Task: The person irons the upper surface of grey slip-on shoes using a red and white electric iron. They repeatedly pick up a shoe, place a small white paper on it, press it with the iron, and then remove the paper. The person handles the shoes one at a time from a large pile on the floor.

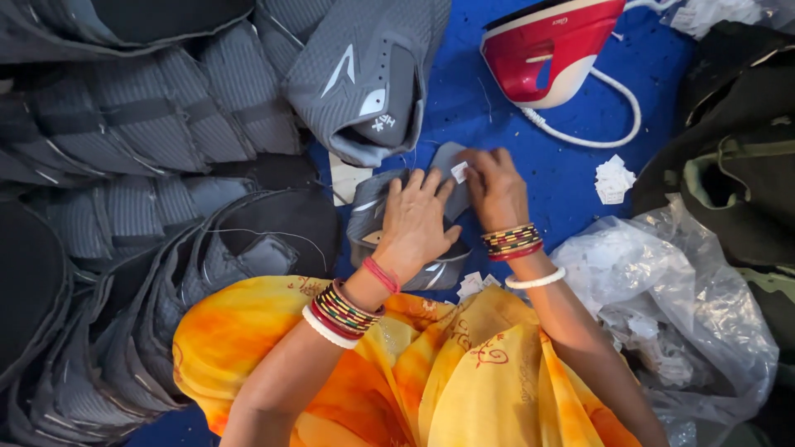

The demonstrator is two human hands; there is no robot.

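The left hand [416, 222] lies flat, fingers spread, pressing down on a grey shoe upper [389, 217] that rests on the blue surface [571, 178] near its middle, just ahead of the person's lap. The right hand [495, 189] sits just beside it on the same upper, fingers drawn together, and pinches a small white tag [459, 172] against the upper's far end. Both wrists carry stacked bangles [513, 241], striped ones and plain white ones, and the left wrist has a red thread as well. An orange and yellow cloth [414, 372] covers the lap at the near edge.

Beyond the hands a second grey upper [364, 79] with white marks lies folded, just short of the far edge. To the right of it stands a red and white iron [546, 54] near the far edge, its white cord [613, 116] looping across the blue. More white tags lie loose: a small stack [614, 180] right of the right hand, and a few [476, 284] at the near end of the pressed upper, beside the lap. Rows of grey uppers [141, 132] are stacked along the whole left side. A crumpled clear plastic bag [671, 306] sits at the right, with dark fabric [737, 149] behind it toward the far right corner.
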